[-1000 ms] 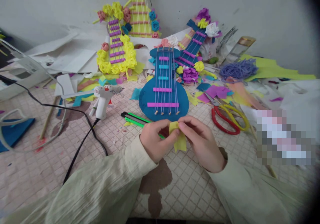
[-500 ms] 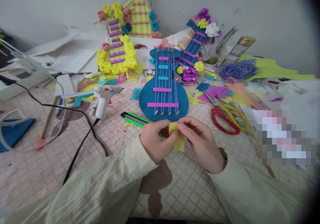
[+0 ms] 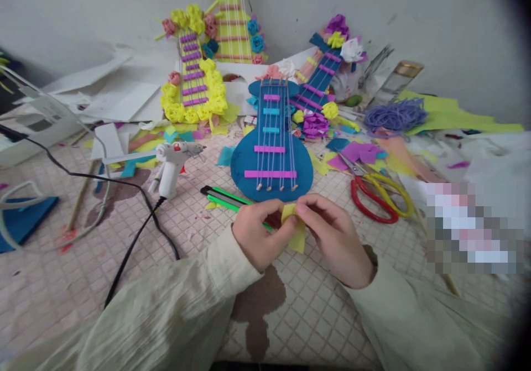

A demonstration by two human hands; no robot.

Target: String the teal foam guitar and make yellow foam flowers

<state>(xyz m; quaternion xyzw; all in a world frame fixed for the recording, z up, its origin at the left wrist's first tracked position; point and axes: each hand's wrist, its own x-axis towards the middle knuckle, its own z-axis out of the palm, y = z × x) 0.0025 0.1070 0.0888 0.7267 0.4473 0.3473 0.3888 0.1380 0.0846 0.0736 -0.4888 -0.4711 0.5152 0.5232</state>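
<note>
Between my two hands is a small strip of yellow crepe paper, its upper end bent over and its lower end hanging down. My left hand pinches it from the left, thumb against the paper. From the right, my right hand grips the top edge between thumb and forefinger. Just beyond my fingers lies a blue toy guitar with strings and pink and turquoise bars. A green utility knife lies partly hidden behind my left hand.
A white glue gun with a black cord stands on the left. Red and yellow scissors lie on the right, near purple string. Behind are a yellow flowered guitar, another blue one and paper scraps.
The yellow paper has shifted slightly between my fingers, and its hanging end is tilted a little. Both hands stay almost in the same place.
</note>
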